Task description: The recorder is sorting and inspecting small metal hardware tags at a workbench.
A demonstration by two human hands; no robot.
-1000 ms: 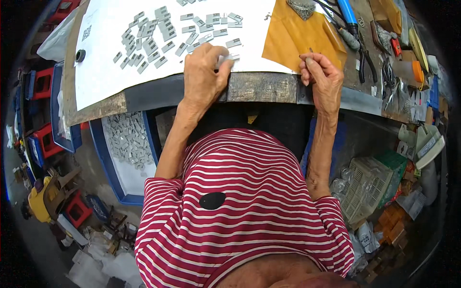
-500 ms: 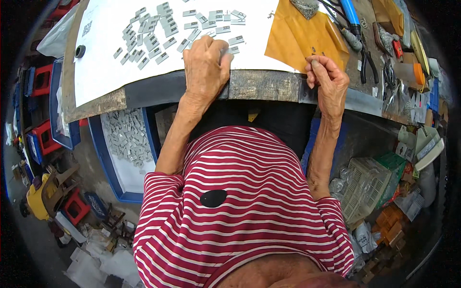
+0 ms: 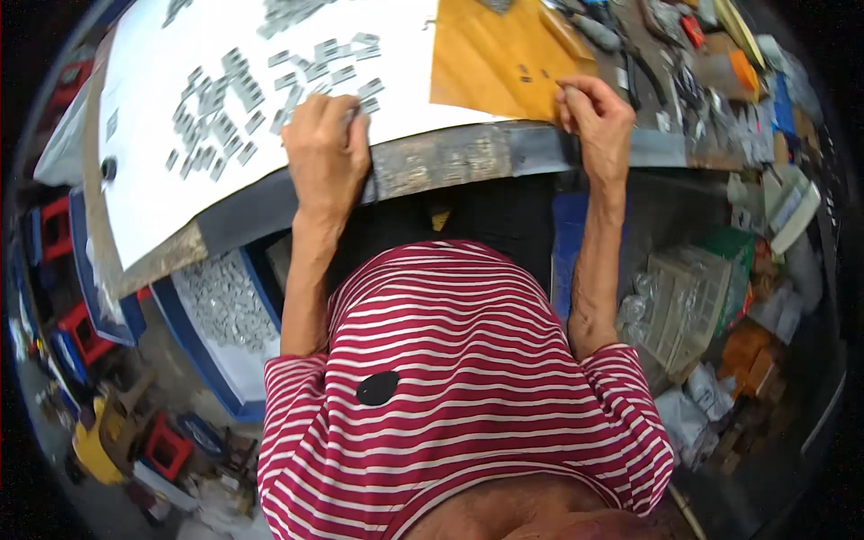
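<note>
My left hand is closed at the near edge of a white sheet, with a grey sliver between thumb and fingers that looks like one of the grey blocks. Many small flat grey blocks, each with a dark slot, lie spread beyond and left of it. Over the near right corner of an orange-yellow sheet, my right hand is closed in a pinch. A tiny dark tip shows at its fingertips, too small to name. Small dark pieces lie on that sheet just left of those fingers.
Pliers and other tools crowd the bench's right side. A black ring sits on the left of the white sheet. Below the bench edge stands a blue-rimmed tray of grey blocks. A pale crate is at lower right.
The whole view has tilted and shifted, so the bench appears farther left. My right hand has moved rightward relative to the small dark pieces. My left hand keeps its place among the blocks.
</note>
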